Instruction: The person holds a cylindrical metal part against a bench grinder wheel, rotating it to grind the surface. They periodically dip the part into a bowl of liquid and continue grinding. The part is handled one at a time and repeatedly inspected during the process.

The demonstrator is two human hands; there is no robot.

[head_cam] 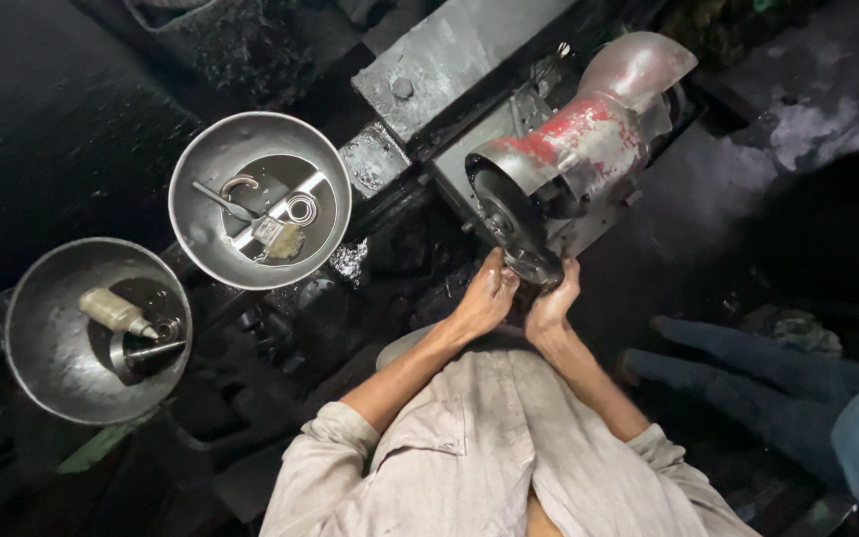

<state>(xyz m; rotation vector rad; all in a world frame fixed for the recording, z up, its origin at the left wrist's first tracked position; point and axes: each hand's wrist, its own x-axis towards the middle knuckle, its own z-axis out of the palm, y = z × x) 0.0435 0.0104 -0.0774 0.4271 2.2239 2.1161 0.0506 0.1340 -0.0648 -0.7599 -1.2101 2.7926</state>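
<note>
A bench grinder [589, 139] with a worn red and grey guard sits ahead of me, its dark wheel [501, 214] facing my hands. My left hand [484, 298] and my right hand [552, 303] are pressed close together at the wheel's lower edge. Their fingers are closed around a small part [526, 270] that is mostly hidden. Both forearms reach forward out of rolled pale sleeves.
Two metal bowls stand at the left: the upper bowl [191, 169] holds dark liquid, a brush and metal rings, the lower bowl [32, 358] a small bottle and a ring. A grey steel plate [449, 55] lies behind. Another person's blue-clothed legs [758, 373] are at the right.
</note>
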